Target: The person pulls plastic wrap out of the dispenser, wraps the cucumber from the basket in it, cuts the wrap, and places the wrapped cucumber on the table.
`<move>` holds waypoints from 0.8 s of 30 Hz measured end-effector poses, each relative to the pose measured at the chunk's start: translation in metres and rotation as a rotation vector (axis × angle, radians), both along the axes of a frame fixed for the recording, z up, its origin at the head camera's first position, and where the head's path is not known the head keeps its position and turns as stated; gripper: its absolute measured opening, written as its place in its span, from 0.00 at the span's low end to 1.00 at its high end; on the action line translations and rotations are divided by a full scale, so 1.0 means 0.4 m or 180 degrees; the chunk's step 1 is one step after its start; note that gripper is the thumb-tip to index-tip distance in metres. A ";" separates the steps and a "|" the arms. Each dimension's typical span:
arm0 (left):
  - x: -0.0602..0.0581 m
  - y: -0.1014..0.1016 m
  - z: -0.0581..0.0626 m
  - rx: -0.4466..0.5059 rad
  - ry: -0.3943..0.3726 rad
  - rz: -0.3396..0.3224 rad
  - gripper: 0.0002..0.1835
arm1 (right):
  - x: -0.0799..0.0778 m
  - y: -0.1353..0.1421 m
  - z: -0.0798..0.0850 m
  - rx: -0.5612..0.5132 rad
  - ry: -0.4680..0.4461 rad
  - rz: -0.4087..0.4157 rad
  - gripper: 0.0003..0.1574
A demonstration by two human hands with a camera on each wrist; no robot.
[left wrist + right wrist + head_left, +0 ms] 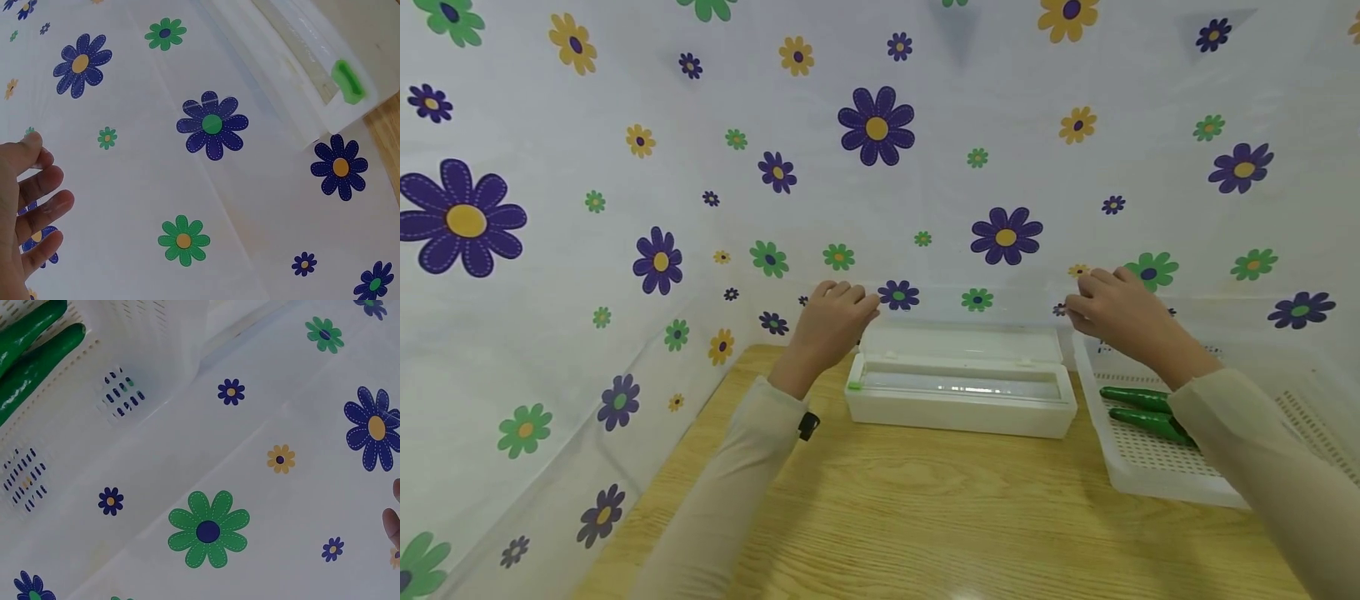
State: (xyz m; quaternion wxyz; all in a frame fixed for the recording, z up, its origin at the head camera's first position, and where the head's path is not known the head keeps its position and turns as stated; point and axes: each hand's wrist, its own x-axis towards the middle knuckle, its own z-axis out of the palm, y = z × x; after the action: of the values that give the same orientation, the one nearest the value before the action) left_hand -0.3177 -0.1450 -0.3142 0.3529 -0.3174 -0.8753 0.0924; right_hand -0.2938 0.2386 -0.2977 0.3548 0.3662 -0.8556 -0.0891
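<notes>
Above the left end of a white cling film dispenser (pixel 958 417), my left hand (pixel 835 317) is raised with bent fingers, thumb against the index finger. My right hand (pixel 1112 312) is raised likewise beyond the dispenser's right end. Between them spreads thin, clear cling film, showing only as faint glints over the flower print; its edges at the fingertips hardly show. The dispenser's lid (pixel 962 343) stands up at the back, and the film roll (pixel 962 386) lies inside. A green slider (pixel 349 81) sits at its left end. Only fingertips (pixel 392 526) of the right hand show in the right wrist view.
Right of the dispenser stands a white perforated plastic basket (pixel 1172 492), partly behind the right forearm. Long glossy green vegetables (pixel 1138 398) lie in it. A flower-printed white sheet (pixel 925 192) hangs behind and to the left of the wooden table (pixel 940 517).
</notes>
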 end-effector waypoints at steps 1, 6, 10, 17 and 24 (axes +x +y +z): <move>0.003 0.000 0.002 0.0004 0.0001 0.0007 0.07 | 0.002 0.000 0.001 -0.0027 0.0024 0.0018 0.09; 0.016 -0.001 0.013 0.0029 0.0045 0.0001 0.07 | 0.007 0.001 0.007 -0.0153 0.0088 0.0081 0.09; 0.019 -0.004 0.021 0.0060 0.0143 -0.0025 0.07 | 0.011 -0.002 0.015 -0.0202 0.0035 0.0039 0.08; 0.023 -0.005 0.038 0.0072 0.0293 0.0007 0.07 | 0.019 -0.002 0.034 -0.0246 0.0020 0.0050 0.09; 0.038 -0.003 0.059 0.0096 0.0291 0.0011 0.07 | 0.030 0.001 0.057 -0.0244 0.0046 0.0055 0.09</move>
State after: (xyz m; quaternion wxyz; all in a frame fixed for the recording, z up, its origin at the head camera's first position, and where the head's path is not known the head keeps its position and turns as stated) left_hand -0.3024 -0.1462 -0.2905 0.3970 -0.3061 -0.8601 0.0942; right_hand -0.2817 0.2389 -0.2750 0.3754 0.3591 -0.8527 -0.0559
